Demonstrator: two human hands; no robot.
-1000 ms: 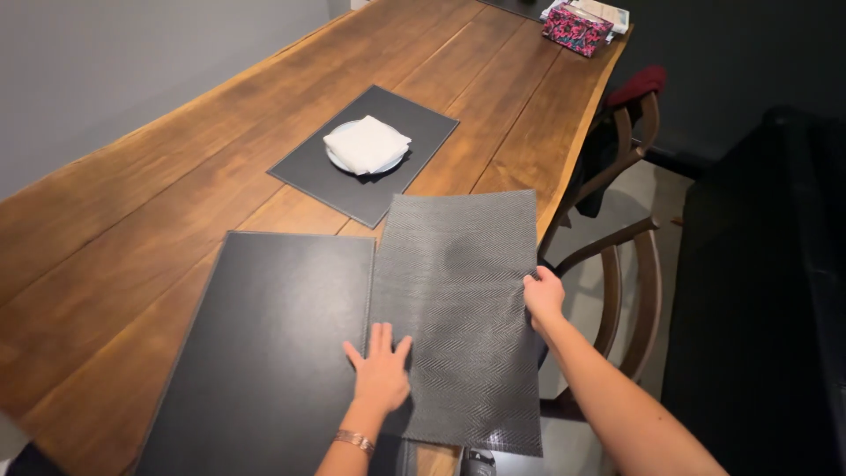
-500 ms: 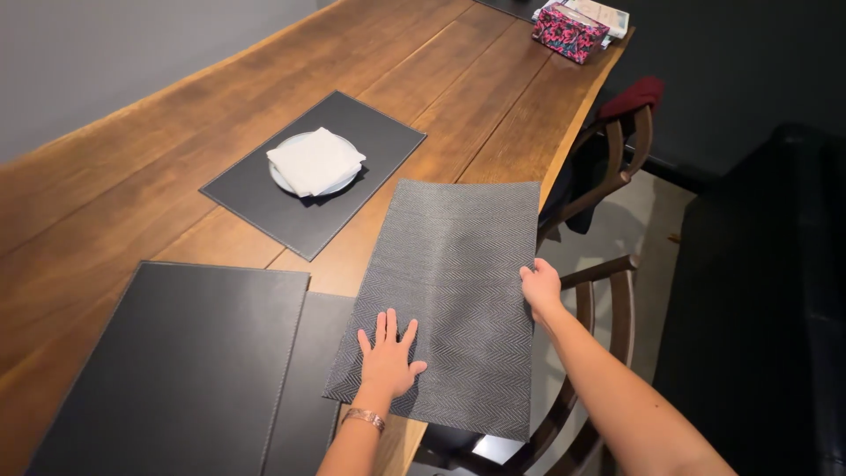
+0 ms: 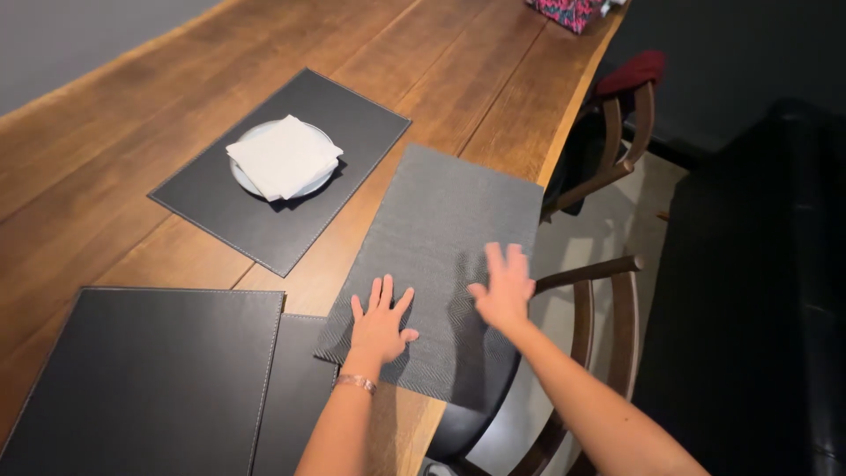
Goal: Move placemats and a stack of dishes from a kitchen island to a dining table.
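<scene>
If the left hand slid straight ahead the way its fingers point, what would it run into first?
Only more of the grey woven placemat under the left hand, then bare wooden table; nothing else seems to stand in that line.

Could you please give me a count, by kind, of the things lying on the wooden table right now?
Smooth black leather-look placemats: 3
Grey woven placemat: 1
Plate: 1
White folded napkin: 1
Pink patterned box at the far edge: 1
Total: 7
</scene>
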